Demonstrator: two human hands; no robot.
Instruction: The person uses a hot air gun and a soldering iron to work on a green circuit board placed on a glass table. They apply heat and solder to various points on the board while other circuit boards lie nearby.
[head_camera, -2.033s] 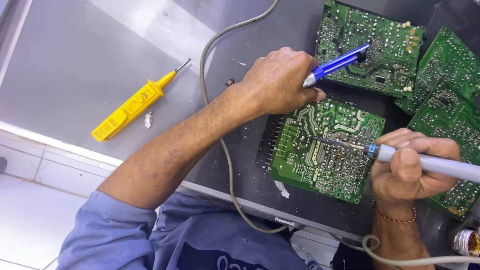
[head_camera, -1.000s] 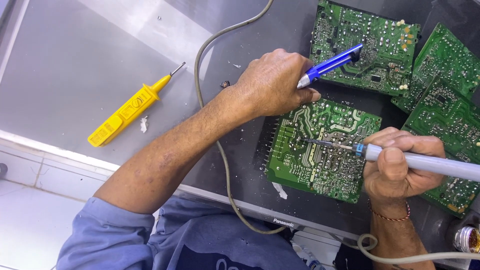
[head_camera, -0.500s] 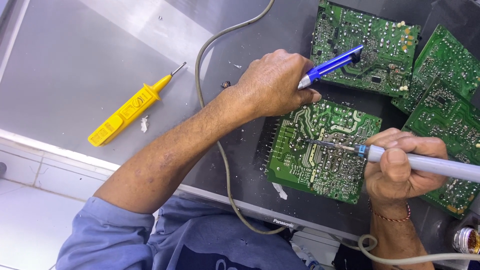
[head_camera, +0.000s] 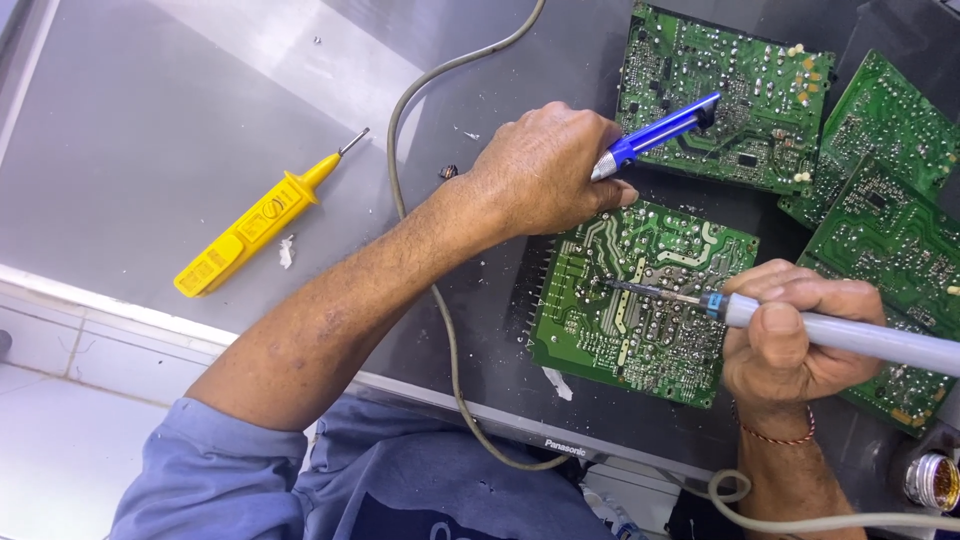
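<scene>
Grey and glossy, the bench (head_camera: 200, 120) carries several green circuit boards, solder side up. On the nearest circuit board (head_camera: 640, 290) the right hand (head_camera: 790, 340) grips a soldering iron (head_camera: 800, 325), tip touching a joint at the board's middle. The left hand (head_camera: 545, 170), at the board's upper left edge, is closed round a blue desoldering pump (head_camera: 660, 130) that points away. Judged from this, a hot tip held too long could lift a trace or bridge close pads. A grey cable (head_camera: 420, 200) loops left of the board under the forearm and could snag. A yellow tester screwdriver (head_camera: 255, 230) lies well left; more boards (head_camera: 730, 100) crowd the far and right sides.
</scene>
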